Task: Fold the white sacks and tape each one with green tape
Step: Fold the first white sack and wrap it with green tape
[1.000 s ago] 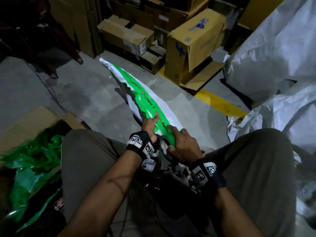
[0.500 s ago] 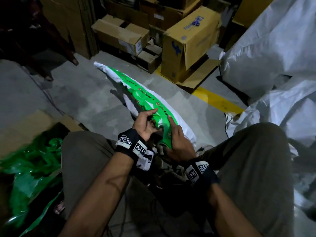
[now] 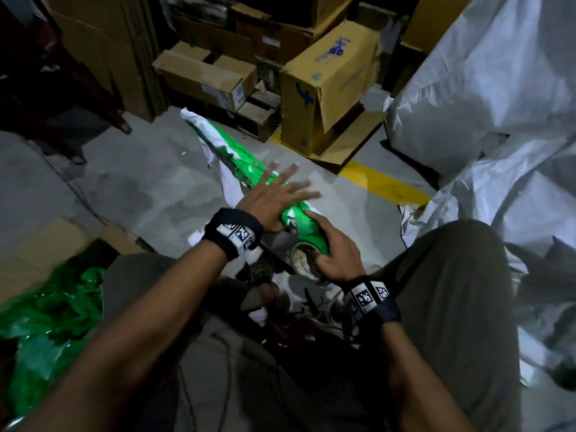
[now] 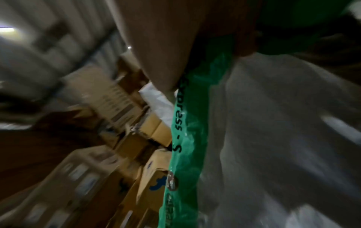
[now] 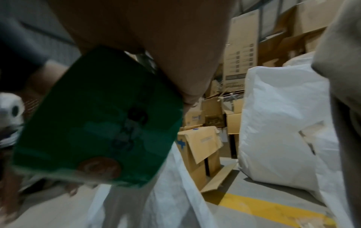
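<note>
A long folded white sack (image 3: pixel 199 120) lies on the floor ahead of my knees, with a strip of green tape (image 3: pixel 237 154) stuck along it. My left hand (image 3: pixel 277 194) lies flat on that strip, fingers straight and spread. In the left wrist view the printed green tape (image 4: pixel 185 154) runs along the white sack (image 4: pixel 273 138) under my fingers (image 4: pixel 156 46). My right hand (image 3: pixel 336 254) grips the green tape roll (image 3: pixel 311 232) at the near end of the sack. The right wrist view shows the tape roll (image 5: pixel 101 117) close up in my grasp.
Cardboard boxes (image 3: pixel 330 82) stand behind the sack. A heap of loose white sacks (image 3: pixel 483 88) fills the right side. A yellow floor line (image 3: pixel 383 182) runs between them. Crumpled green plastic (image 3: pixel 53 313) lies in a cardboard box (image 3: pixel 37 251) at my left.
My left hand has let go of its pinch near the roll and has slid forward, now flat on the taped sack. My right hand still holds the roll.
</note>
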The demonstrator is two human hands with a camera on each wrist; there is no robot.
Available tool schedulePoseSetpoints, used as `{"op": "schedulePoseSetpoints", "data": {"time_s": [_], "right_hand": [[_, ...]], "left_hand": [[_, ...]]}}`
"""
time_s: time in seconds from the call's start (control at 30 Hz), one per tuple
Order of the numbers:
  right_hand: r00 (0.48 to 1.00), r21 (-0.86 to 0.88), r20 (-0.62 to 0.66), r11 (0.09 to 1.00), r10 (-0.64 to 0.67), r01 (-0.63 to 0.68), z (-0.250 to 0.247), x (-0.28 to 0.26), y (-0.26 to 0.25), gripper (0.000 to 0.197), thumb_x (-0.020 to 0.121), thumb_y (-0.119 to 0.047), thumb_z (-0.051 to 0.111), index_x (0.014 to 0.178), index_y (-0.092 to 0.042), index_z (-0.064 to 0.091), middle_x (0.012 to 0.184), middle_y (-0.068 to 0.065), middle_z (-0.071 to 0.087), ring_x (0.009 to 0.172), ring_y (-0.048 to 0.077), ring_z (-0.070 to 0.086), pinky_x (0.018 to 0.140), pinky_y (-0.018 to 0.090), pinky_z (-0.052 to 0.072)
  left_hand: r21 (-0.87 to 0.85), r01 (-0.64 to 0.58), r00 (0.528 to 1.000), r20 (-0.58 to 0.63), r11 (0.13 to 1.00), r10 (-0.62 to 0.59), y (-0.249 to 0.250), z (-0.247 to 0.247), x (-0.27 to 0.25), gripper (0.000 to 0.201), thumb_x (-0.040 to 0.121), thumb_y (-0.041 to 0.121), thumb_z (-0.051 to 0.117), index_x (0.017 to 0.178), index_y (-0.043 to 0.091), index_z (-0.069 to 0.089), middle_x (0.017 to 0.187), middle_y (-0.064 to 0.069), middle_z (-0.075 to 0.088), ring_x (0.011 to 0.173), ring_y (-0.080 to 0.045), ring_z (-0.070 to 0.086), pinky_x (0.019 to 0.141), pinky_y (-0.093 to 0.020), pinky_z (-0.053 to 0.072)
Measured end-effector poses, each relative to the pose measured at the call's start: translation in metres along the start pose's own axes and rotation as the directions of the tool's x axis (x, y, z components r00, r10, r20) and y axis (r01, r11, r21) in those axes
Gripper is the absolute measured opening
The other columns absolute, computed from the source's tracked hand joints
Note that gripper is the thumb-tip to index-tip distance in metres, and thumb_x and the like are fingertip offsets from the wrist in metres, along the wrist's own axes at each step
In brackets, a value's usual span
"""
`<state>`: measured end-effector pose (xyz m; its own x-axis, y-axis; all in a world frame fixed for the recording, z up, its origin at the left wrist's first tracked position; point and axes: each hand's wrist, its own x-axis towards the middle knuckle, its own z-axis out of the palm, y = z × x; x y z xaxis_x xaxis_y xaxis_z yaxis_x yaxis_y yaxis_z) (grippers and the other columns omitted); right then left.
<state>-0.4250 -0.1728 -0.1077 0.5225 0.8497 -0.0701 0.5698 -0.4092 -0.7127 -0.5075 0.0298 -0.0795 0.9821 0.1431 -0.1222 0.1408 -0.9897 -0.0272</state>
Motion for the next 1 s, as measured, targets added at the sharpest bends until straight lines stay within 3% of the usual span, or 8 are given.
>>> {"op": "schedulePoseSetpoints", "data": {"time_s": [0.13, 0.27, 0.43, 0.67, 0.77, 0.83, 0.9, 1.0], "right_hand": [[0.999, 0.035, -0.042, 0.999, -0.033, 0.034, -0.017, 0.013, 0.006, 0.076, 0.074, -0.043, 0.056, 0.147, -0.045, 0.036, 0.133, -0.004, 0.063, 0.115, 0.029, 0.061, 0.088, 0.041, 0.052], [0.984, 0.174, -0.178, 0.984, -0.005, 0.037, -0.043, 0.049, 0.013, 0.071, 0.08, -0.024, 0.076, 0.142, -0.029, 0.042, 0.133, 0.005, 0.054, 0.114, 0.02, 0.056, 0.094, 0.038, 0.05], [0.927, 0.317, -0.358, 0.948, 0.111, 0.009, -0.095, 0.082, 0.017, 0.053, 0.067, -0.042, 0.065, 0.115, -0.024, 0.052, 0.118, 0.006, 0.055, 0.104, 0.014, 0.049, 0.087, 0.028, 0.043], [0.892, 0.419, -0.403, 0.908, 0.203, -0.017, -0.133, 0.099, 0.039, 0.058, 0.066, -0.019, 0.059, 0.123, -0.033, 0.054, 0.122, -0.01, 0.06, 0.112, 0.018, 0.057, 0.095, 0.044, 0.051], [0.862, 0.417, -0.431, 0.906, 0.266, -0.071, -0.131, 0.103, 0.048, 0.062, 0.065, -0.008, 0.049, 0.121, -0.034, 0.055, 0.114, -0.003, 0.064, 0.105, 0.026, 0.06, 0.089, 0.047, 0.052], [0.844, 0.425, -0.438, 0.899, 0.31, -0.109, -0.131, 0.107, 0.053, 0.06, 0.069, -0.003, 0.046, 0.121, -0.031, 0.054, 0.111, 0.002, 0.065, 0.103, 0.03, 0.059, 0.084, 0.041, 0.049], [0.84, 0.419, -0.412, 0.892, 0.354, -0.17, -0.135, 0.108, 0.054, 0.056, 0.075, 0.0, 0.048, 0.124, -0.027, 0.053, 0.108, 0.006, 0.063, 0.1, 0.033, 0.058, 0.076, 0.034, 0.041], [0.848, 0.398, -0.378, 0.893, 0.37, -0.212, -0.14, 0.108, 0.052, 0.055, 0.077, -0.005, 0.049, 0.128, -0.025, 0.051, 0.104, 0.011, 0.063, 0.096, 0.034, 0.058, 0.074, 0.035, 0.041]], "left_hand": [[0.023, 0.01, 0.984, 0.177, 1.0, -0.014, 0.016, -0.02, 0.023, 0.051, 0.091, 0.026, 0.061, 0.139, 0.019, 0.048, 0.119, -0.019, 0.065, 0.109, -0.04, 0.061, 0.076, -0.042, 0.041], [-0.182, 0.177, 0.984, 0.06, 0.967, -0.169, 0.018, -0.039, 0.054, 0.034, 0.092, 0.025, 0.061, 0.123, 0.011, 0.061, 0.11, -0.027, 0.065, 0.105, -0.044, 0.059, 0.08, -0.042, 0.043], [-0.619, 0.428, 0.871, 0.091, 0.658, -0.482, 0.015, -0.061, 0.11, 0.046, 0.09, 0.052, 0.061, 0.095, 0.007, 0.07, 0.101, -0.02, 0.07, 0.092, -0.036, 0.064, 0.077, -0.04, 0.051], [-0.831, 0.443, 0.864, 0.295, 0.336, -0.408, 0.029, -0.074, 0.163, 0.059, 0.099, 0.04, 0.06, 0.05, 0.017, 0.037, 0.045, 0.004, 0.031, 0.035, -0.005, 0.023, 0.04, -0.023, 0.019], [-0.93, 0.364, 0.903, 0.337, 0.057, -0.268, 0.034, -0.063, 0.16, 0.028, 0.096, 0.029, 0.065, 0.082, 0.009, 0.078, 0.076, -0.001, 0.074, 0.07, -0.011, 0.068, 0.072, -0.026, 0.056], [-0.93, 0.336, 0.907, 0.362, -0.149, -0.214, 0.037, -0.059, 0.156, 0.038, 0.089, 0.021, 0.068, 0.12, -0.001, 0.069, 0.119, -0.019, 0.07, 0.115, -0.036, 0.065, 0.104, -0.047, 0.049], [-0.943, 0.293, 0.907, 0.327, -0.161, -0.266, 0.038, -0.054, 0.157, 0.035, 0.081, 0.013, 0.074, 0.11, -0.007, 0.072, 0.115, -0.027, 0.069, 0.108, -0.044, 0.066, 0.101, -0.051, 0.052], [-0.953, 0.301, 0.866, 0.265, 0.019, -0.423, 0.039, -0.052, 0.161, 0.039, 0.087, 0.039, 0.076, 0.062, 0.014, 0.06, 0.064, -0.009, 0.055, 0.054, -0.02, 0.051, 0.058, -0.029, 0.04]]}}
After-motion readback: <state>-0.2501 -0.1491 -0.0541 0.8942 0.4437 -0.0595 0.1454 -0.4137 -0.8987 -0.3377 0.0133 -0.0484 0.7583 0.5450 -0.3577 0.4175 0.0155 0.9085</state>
